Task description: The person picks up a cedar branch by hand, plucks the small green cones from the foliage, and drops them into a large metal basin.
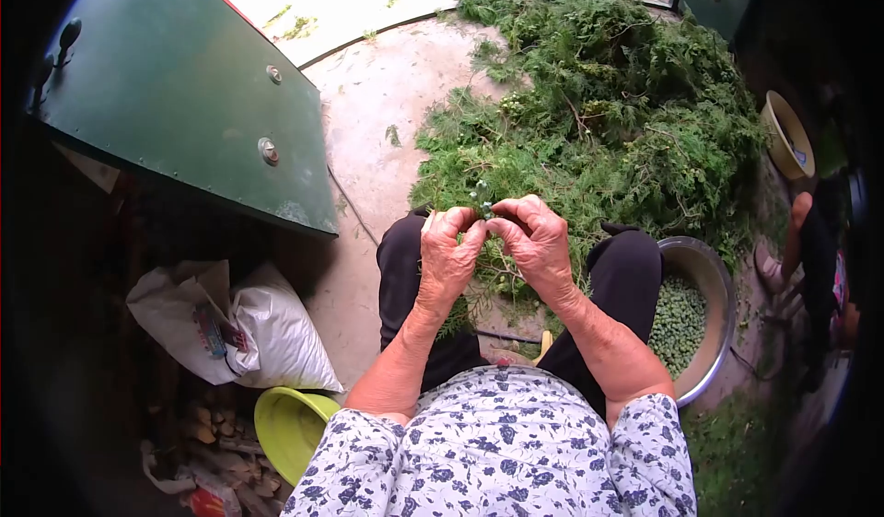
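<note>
My basin (716,331) is smooth, shiny metal; the green tub (276,429) beside me is smooth plastic. I wear a printed cloth top (505,439) and matt dark cloth trousers (627,278). The green door (198,103) has a glossy painted finish, while the floor (364,116) looks rough and matt.

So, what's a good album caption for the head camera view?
Left hand and right hand pinch a sprig by leafy branches, a bowl of green berries to the right.
</note>
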The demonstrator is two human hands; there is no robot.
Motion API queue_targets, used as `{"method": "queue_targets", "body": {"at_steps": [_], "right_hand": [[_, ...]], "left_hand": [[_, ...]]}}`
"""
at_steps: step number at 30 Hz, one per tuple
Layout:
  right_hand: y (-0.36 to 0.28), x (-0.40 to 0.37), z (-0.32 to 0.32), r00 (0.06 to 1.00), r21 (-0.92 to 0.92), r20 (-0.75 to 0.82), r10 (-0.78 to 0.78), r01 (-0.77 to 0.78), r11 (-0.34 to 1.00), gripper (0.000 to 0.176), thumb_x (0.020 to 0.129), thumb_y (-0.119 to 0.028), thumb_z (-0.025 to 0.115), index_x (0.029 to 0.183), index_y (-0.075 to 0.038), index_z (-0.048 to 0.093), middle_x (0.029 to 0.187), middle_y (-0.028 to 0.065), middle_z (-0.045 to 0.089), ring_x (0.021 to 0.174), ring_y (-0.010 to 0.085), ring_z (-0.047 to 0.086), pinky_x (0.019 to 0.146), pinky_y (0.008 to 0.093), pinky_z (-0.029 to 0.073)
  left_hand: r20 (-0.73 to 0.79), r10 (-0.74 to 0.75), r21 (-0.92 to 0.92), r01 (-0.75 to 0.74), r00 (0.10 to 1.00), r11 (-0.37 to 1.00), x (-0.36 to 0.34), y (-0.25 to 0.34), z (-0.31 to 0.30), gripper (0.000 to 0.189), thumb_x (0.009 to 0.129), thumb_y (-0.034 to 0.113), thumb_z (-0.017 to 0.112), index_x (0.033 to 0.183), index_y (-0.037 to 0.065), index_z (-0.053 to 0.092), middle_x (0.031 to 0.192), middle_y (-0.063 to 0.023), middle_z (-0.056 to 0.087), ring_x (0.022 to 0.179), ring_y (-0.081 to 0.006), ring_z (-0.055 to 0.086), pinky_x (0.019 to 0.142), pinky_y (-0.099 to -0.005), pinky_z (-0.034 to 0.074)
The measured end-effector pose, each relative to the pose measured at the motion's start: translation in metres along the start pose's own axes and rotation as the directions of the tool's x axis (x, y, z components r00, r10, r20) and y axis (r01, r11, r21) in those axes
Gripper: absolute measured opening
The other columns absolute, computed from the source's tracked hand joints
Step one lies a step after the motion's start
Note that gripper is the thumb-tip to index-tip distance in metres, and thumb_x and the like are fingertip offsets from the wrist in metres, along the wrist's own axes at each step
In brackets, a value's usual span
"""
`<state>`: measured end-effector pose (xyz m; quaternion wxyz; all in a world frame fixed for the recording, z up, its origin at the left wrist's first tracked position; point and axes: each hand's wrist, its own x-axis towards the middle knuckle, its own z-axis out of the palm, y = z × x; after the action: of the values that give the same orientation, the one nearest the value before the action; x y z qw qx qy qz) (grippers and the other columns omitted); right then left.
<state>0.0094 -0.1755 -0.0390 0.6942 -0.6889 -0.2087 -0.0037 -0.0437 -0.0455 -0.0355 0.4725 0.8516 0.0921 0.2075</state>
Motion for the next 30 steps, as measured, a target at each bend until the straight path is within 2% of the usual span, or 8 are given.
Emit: {"method": "queue_targets", "body": {"at_steps": [2, 7, 10, 14, 16, 18, 26, 30], "right_hand": [[0.010, 0.000, 0.000, 0.995, -0.025, 0.093, -0.017, 0.019, 0.999, 0.012, 0.080, -0.004, 0.063, 0.089, 0.003, 0.062, 0.080, 0.0020, 0.054, 0.054, 0.0048, 0.052, 0.045, 0.0186, 0.043], [0.003, 0.005, -0.010, 0.818, 0.396, 0.328, 0.472, -0.573, 0.718, 0.013, 0.086, -0.013, 0.059, 0.084, -0.001, 0.059, 0.073, 0.0027, 0.057, 0.051, 0.0062, 0.052, 0.041, 0.0194, 0.039], [0.012, 0.008, -0.016, 0.803, 0.619, 0.382, 0.457, -0.589, 0.519, 0.013, 0.087, -0.013, 0.056, 0.086, -0.001, 0.056, 0.074, 0.0043, 0.057, 0.052, 0.0090, 0.054, 0.041, 0.0206, 0.040], [0.000, 0.014, -0.020, 0.836, 0.670, 0.295, 0.463, -0.527, 0.523, 0.011, 0.087, -0.012, 0.055, 0.090, -0.001, 0.054, 0.077, 0.0072, 0.058, 0.058, 0.0124, 0.058, 0.046, 0.0198, 0.043], [0.002, 0.013, -0.019, 0.833, 0.659, 0.289, 0.471, -0.530, 0.534, 0.014, 0.085, -0.011, 0.058, 0.094, -0.001, 0.054, 0.076, 0.0053, 0.058, 0.059, 0.0100, 0.057, 0.048, 0.0192, 0.043], [0.008, 0.011, -0.017, 0.885, 0.479, 0.298, 0.358, -0.463, 0.746, 0.019, 0.082, -0.010, 0.062, 0.097, -0.001, 0.055, 0.075, 0.0024, 0.057, 0.058, 0.0071, 0.054, 0.048, 0.0187, 0.042], [0.013, 0.005, -0.010, 0.895, 0.381, 0.173, 0.412, -0.447, 0.810, 0.012, 0.083, -0.007, 0.061, 0.093, -0.001, 0.057, 0.066, 0.0004, 0.057, 0.051, 0.0044, 0.051, 0.045, 0.0167, 0.040], [0.026, 0.025, -0.029, 0.868, 0.722, 0.091, 0.488, -0.395, 0.568, 0.013, 0.086, -0.013, 0.059, 0.094, -0.003, 0.054, 0.075, 0.0027, 0.056, 0.056, 0.0078, 0.054, 0.043, 0.0180, 0.038]], "left_hand": [[0.014, 0.036, 0.001, -0.036, 0.999, 0.999, -0.001, -0.001, 0.001, 0.011, 0.077, 0.011, 0.062, 0.081, 0.001, 0.059, 0.073, -0.0100, 0.059, 0.074, -0.0254, 0.054, 0.069, -0.0365, 0.042], [0.116, 0.016, -0.034, -0.012, 0.993, 0.999, -0.003, -0.002, 0.000, 0.013, 0.082, 0.009, 0.060, 0.087, -0.002, 0.059, 0.074, -0.0071, 0.059, 0.069, -0.0140, 0.054, 0.065, -0.0264, 0.044], [0.117, -0.059, -0.105, 0.071, 0.991, 0.992, -0.004, -0.007, 0.002, 0.012, 0.082, 0.010, 0.059, 0.085, -0.002, 0.059, 0.070, -0.0056, 0.058, 0.066, -0.0127, 0.053, 0.063, -0.0260, 0.043], [0.035, -0.014, 0.064, 0.011, 0.999, 0.998, -0.001, -0.006, 0.002, 0.011, 0.078, 0.012, 0.062, 0.080, 0.001, 0.059, 0.068, -0.0075, 0.058, 0.067, -0.0206, 0.054, 0.066, -0.0335, 0.041], [0.014, 0.032, 0.163, -0.034, 0.999, 0.986, -0.001, -0.001, 0.003, 0.012, 0.075, 0.015, 0.064, 0.077, 0.004, 0.060, 0.067, -0.0080, 0.058, 0.071, -0.0259, 0.055, 0.073, -0.0388, 0.040], [0.008, 0.134, 0.283, -0.130, 0.991, 0.950, -0.002, 0.003, 0.006, 0.012, 0.075, 0.017, 0.064, 0.076, 0.005, 0.061, 0.068, -0.0075, 0.058, 0.071, -0.0259, 0.055, 0.080, -0.0410, 0.038], [0.046, 0.172, 0.286, -0.178, 0.984, 0.942, -0.002, 0.011, 0.010, 0.011, 0.076, 0.016, 0.065, 0.074, 0.006, 0.061, 0.066, -0.0070, 0.058, 0.069, -0.0250, 0.055, 0.083, -0.0407, 0.037], [0.060, 0.154, 0.301, -0.165, 0.986, 0.939, -0.004, 0.010, 0.007, 0.011, 0.075, 0.015, 0.066, 0.071, 0.006, 0.061, 0.064, -0.0062, 0.057, 0.067, -0.0241, 0.055, 0.085, -0.0405, 0.037]]}}
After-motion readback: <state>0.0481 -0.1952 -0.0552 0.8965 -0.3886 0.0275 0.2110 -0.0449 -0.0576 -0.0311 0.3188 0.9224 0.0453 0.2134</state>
